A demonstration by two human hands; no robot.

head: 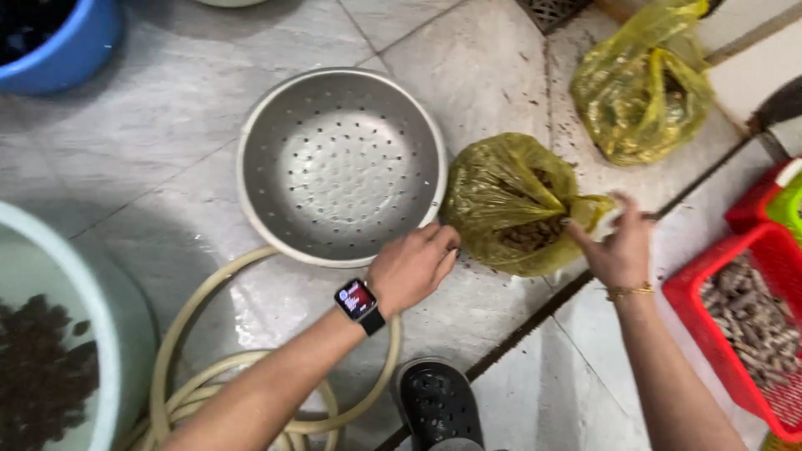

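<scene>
Both hands work at a yellow plastic bag (510, 200) lying on the wet tiled floor (150, 167) just right of a perforated metal colander (338, 163). Her left hand (413, 267) is loosely curled, knuckles up, resting where the bag's lower left edge meets the colander's rim; whether it actually grips the plastic cannot be told. Her right hand (622, 246) pinches the bag's gathered mouth, fingers closed on the film. Brown pieces show inside the bag, so nothing has left it yet, and the colander lies bare. A second yellow bag (639, 92) sits behind, a red basket (693, 288) of similar pieces on the right, a hose (180, 342) near the shoe (439, 405)
</scene>
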